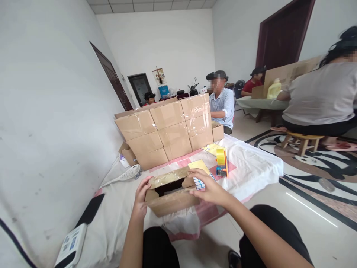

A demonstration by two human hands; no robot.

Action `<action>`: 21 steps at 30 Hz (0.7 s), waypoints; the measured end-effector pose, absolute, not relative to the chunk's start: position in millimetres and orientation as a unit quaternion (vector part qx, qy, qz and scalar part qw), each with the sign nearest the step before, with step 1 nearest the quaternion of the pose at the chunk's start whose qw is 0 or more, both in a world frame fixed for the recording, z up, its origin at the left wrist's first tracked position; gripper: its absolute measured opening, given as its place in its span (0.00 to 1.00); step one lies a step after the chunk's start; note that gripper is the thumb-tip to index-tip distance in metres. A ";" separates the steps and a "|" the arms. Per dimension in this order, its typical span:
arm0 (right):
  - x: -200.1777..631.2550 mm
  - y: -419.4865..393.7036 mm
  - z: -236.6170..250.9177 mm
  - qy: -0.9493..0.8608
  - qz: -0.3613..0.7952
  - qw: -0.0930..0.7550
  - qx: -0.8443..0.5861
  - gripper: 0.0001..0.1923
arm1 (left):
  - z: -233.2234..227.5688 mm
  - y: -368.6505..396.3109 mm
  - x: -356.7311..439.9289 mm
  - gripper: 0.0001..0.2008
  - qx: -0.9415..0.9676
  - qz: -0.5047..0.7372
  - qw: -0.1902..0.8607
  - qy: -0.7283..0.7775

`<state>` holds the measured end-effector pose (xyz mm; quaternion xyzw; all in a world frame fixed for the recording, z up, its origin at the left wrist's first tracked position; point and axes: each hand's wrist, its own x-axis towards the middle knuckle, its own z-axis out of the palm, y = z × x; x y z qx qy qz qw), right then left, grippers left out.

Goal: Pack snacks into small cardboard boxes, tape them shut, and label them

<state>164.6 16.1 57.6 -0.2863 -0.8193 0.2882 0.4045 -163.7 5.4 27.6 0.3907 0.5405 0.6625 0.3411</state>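
Note:
A small cardboard box with its top open lies at the table's near edge, its inside dark. My left hand grips the box's left end, fingers on the outside. At the right end my right hand holds the box, with the thumb by the near rim and the fingers over the far flap. A card with a blue grid lies partly behind my right hand. Beyond it, an orange tape dispenser with yellow tape stands on the tablecloth.
Taped cardboard boxes form a wall across the table. A white slotted spoon lies at left, with a black phone-like slab and white device nearer. A person sits beyond; another sits on a stool at right.

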 end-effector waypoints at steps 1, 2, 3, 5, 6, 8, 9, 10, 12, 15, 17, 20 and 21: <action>158.2 17.2 54.3 -0.804 0.280 0.433 -0.295 0.21 | 27.3 4.9 -163.0 0.19 0.386 0.664 0.350 0.536; 152.0 19.0 50.7 -0.788 0.276 0.456 -0.307 0.20 | 27.1 4.1 -162.3 0.19 0.383 0.664 0.359 0.532; 146.3 21.2 46.9 -0.772 0.278 0.472 -0.324 0.20 | 27.0 3.2 -161.4 0.19 0.381 0.664 0.369 0.528; 136.4 26.7 39.3 -0.737 0.295 0.489 -0.363 0.24 | 26.8 0.8 -159.9 0.20 0.378 0.664 0.383 0.519; 132.2 29.8 35.9 -0.717 0.310 0.492 -0.385 0.26 | 26.7 -0.4 -159.2 0.21 0.376 0.666 0.389 0.514; 124.8 35.8 30.3 -0.680 0.346 0.488 -0.423 0.28 | 26.4 -2.6 -158.5 0.24 0.376 0.665 0.401 0.505; 121.5 38.6 28.0 -0.667 0.364 0.484 -0.433 0.28 | 26.1 -3.5 -158.5 0.25 0.378 0.663 0.405 0.504; 118.5 41.2 26.1 -0.660 0.380 0.481 -0.434 0.28 | 25.9 -4.1 -158.8 0.26 0.381 0.658 0.407 0.506; 113.6 45.4 22.7 -0.651 0.411 0.484 -0.416 0.28 | 25.6 -4.4 -159.7 0.27 0.387 0.648 0.405 0.516; 109.1 49.6 17.9 -0.618 0.461 0.510 -0.382 0.30 | 25.9 -3.4 -161.0 0.29 0.388 0.643 0.398 0.527; 107.7 51.3 15.1 -0.592 0.489 0.523 -0.371 0.30 | 26.6 -2.7 -161.1 0.30 0.392 0.642 0.400 0.524; 106.7 52.2 12.4 -0.571 0.511 0.534 -0.359 0.31 | 28.4 -2.8 -160.3 0.30 0.399 0.638 0.406 0.519; 106.4 52.1 12.1 -0.565 0.515 0.537 -0.357 0.31 | 29.0 -3.1 -159.9 0.30 0.399 0.638 0.407 0.519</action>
